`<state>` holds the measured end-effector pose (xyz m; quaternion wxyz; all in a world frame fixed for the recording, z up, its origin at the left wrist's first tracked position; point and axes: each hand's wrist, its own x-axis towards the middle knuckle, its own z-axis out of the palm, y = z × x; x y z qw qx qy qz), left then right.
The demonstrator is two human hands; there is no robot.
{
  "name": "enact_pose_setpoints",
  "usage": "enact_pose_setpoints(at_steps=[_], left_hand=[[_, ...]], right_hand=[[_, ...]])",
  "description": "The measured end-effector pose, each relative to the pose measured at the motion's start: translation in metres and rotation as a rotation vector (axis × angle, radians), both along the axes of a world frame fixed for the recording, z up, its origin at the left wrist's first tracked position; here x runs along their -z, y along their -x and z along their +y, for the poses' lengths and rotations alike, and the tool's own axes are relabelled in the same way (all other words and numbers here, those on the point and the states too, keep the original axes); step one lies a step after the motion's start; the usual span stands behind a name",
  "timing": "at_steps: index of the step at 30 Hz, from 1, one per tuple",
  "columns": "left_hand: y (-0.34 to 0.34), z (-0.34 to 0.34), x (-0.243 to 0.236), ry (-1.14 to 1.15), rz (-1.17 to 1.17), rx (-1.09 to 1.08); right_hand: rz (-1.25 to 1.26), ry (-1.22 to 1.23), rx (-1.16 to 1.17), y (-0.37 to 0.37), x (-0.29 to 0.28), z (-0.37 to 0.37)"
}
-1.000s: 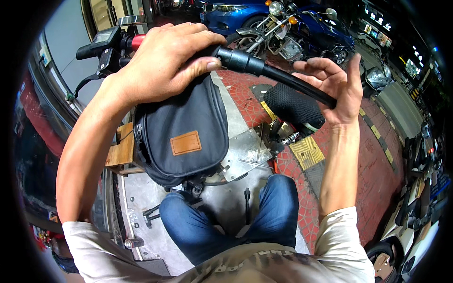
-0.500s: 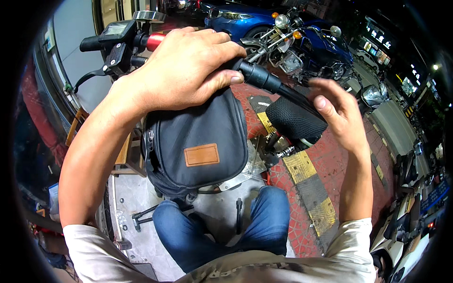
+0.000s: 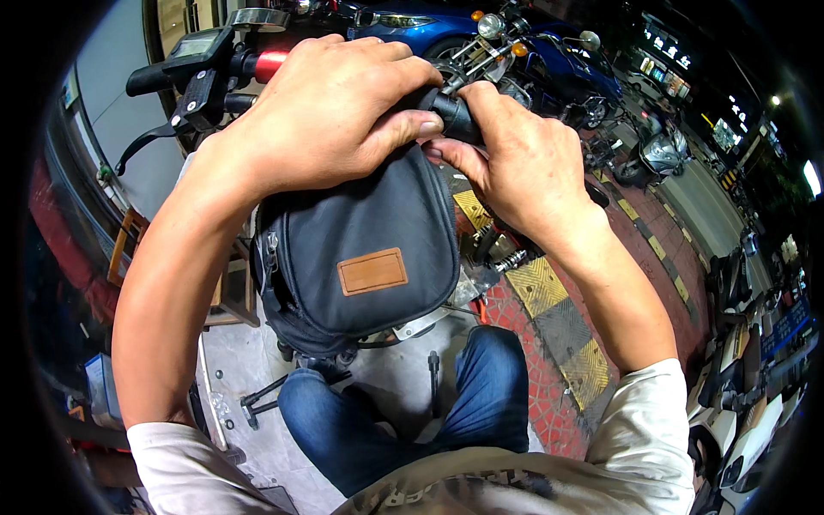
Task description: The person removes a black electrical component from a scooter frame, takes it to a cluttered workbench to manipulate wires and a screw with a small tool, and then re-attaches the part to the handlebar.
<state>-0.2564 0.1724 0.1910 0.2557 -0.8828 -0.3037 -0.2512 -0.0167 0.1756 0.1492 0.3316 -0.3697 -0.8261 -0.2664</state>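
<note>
Handlebar gripped above a bag

The black handlebar (image 3: pixel 451 112) is clasped by the closed left hand (image 3: pixel 330 112) and right hand (image 3: pixel 524 167), above a dark bag (image 3: pixel 360 257).

**A roadside bike repair spot at night**

Motorcycles (image 3: pixel 506 43) and scooters (image 3: pixel 747 429) are crowding the pavement – a blue car (image 3: pixel 421 26) is sitting behind them, streetlights are glowing, and loose tools (image 3: pixel 257 399) are lying on the concrete by a yellow-and-black kerb ramp (image 3: pixel 558 318).
</note>
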Motion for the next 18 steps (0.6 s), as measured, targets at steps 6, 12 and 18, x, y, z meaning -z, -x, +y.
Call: enact_pose_setpoints(at_steps=[6, 12, 18], left_hand=[[-0.002, 0.001, 0.0, -0.01, -0.011, 0.027], [0.0, 0.004, 0.002, -0.028, -0.014, 0.068], [0.001, 0.005, -0.002, -0.037, 0.01, 0.066]], right_hand=[[0.031, -0.005, -0.013, -0.011, 0.004, 0.003], [0.002, 0.065, -0.018, -0.012, 0.001, 0.005], [-0.009, -0.061, -0.053, -0.004, 0.005, 0.002]])
